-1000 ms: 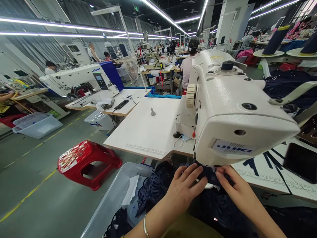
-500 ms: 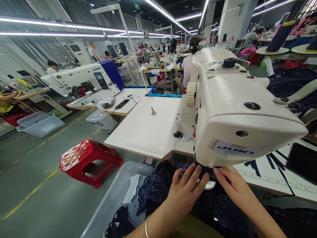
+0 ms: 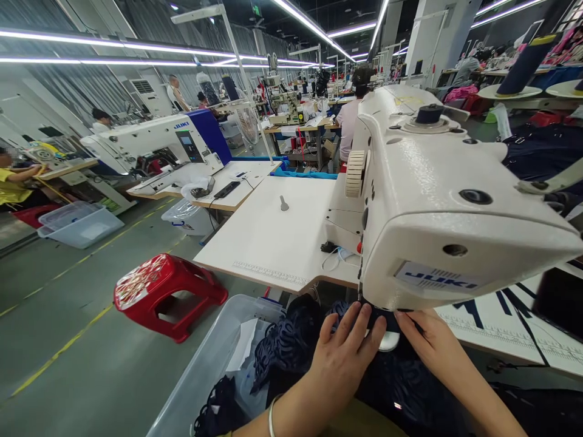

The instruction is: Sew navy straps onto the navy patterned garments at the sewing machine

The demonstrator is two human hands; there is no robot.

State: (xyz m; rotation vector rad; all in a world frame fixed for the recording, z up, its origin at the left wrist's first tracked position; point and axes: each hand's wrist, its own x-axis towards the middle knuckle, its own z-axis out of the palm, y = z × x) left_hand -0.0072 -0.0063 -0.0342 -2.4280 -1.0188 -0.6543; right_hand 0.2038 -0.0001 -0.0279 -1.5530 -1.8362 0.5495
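Observation:
Under the head of the white JUKI sewing machine [image 3: 437, 243], dark navy fabric [image 3: 380, 317] lies at the needle area, partly hidden by the machine and my fingers. My left hand [image 3: 344, 358] rests on this cloth with its fingers stretched and slightly apart. On the other side, my right hand [image 3: 426, 337] pinches the fabric's edge between thumb and fingers. A white rounded machine part [image 3: 388, 342] shows between the two hands. Below them hangs navy lace-like cloth [image 3: 405, 382]. The needle itself is hidden.
Left of my lap stands a clear plastic bin [image 3: 200, 364] holding navy lacy pieces [image 3: 285, 340]. A red stool [image 3: 170, 294] is on the floor. The white table [image 3: 264, 243] bears a small metal piece [image 3: 283, 204]. Dark strips [image 3: 505, 303] and a black phone-like slab [image 3: 562, 303] lie right.
The view has shifted slightly, so the machine and surroundings appear a little further right. Both hands stay in nearly the same place on the cloth.

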